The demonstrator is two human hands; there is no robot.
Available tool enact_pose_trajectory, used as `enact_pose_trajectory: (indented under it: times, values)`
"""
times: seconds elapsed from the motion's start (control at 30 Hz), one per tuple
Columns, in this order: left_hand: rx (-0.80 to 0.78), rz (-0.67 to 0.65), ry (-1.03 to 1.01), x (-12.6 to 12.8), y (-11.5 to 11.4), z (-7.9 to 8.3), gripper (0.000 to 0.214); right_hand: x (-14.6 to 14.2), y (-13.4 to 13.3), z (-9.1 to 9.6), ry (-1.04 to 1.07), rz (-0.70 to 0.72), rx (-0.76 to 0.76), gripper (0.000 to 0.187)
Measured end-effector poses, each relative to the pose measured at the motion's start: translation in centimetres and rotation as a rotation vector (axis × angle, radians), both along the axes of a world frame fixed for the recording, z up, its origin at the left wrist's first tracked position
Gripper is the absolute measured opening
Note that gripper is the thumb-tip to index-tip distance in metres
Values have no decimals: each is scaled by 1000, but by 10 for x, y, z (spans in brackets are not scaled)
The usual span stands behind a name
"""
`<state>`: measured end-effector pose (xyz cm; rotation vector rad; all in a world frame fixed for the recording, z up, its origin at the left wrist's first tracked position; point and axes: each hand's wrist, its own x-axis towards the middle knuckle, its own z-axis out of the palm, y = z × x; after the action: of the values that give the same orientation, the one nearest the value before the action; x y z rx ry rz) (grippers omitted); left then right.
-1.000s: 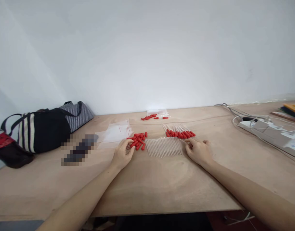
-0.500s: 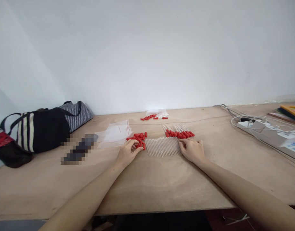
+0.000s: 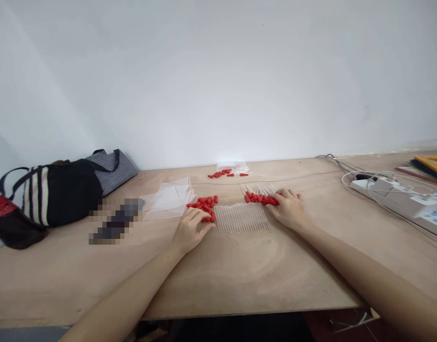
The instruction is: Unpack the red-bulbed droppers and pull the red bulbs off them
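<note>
My left hand [image 3: 192, 228] rests at the near edge of a loose pile of red rubber bulbs [image 3: 204, 204], its thumb and fingers apart and nothing visible between them. To its right lies a row of clear thin tubes [image 3: 241, 217], set side by side. Behind that row is a group of droppers [image 3: 260, 196], clear tubes with red bulbs on their near ends. My right hand [image 3: 287, 208] lies over the right end of this group, fingers stretched out and touching the bulbs. Its fingers partly cover the rightmost droppers.
Further back lie more red bulbs [image 3: 220, 174] and a clear plastic bag [image 3: 236, 167]. Plastic bags [image 3: 168, 197] lie left of the pile. A black bag [image 3: 72, 190] and a dark bottle [image 3: 14, 228] stand left. At right are a power strip [image 3: 400, 197] and cables.
My right hand has moved up and away from the right end of the tube row onto the droppers. My left hand's thumb and fingers have spread beside the red pile.
</note>
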<state>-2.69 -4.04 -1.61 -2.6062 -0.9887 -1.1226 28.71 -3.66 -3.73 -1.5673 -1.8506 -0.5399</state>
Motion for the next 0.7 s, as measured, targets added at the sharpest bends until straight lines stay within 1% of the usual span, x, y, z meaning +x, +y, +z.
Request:
enact_pose_trajectory:
  times: [0.1, 0.2, 0.33, 0.43, 0.47, 0.53, 0.6, 0.7]
  values:
    - [5, 0, 16, 1, -1, 1, 10, 4, 9, 0, -118, -16, -28, 19]
    - [6, -3, 28, 1, -3, 1, 11, 6, 15, -3, -137, 3, -22, 20]
    - [-9, -21, -24, 5, -6, 1, 10, 5, 16, -6, -75, 36, 67, 23]
    - [-53, -51, -117, 14, -7, 4, 13, -3, 10, -1, 21, 40, 179, 21]
    - [-91, -65, -144, 19, -7, 6, 14, -8, 6, 1, 43, 58, 212, 20]
    - [-216, -80, -194, 33, -6, 9, 15, -20, -2, 7, 58, 126, 258, 18]
    - [-399, -66, -271, 49, -2, 10, 16, -35, -11, 12, 37, 217, 280, 16]
    - [-742, -41, -465, 76, 2, 10, 22, -56, -21, 13, -6, 310, 310, 15]
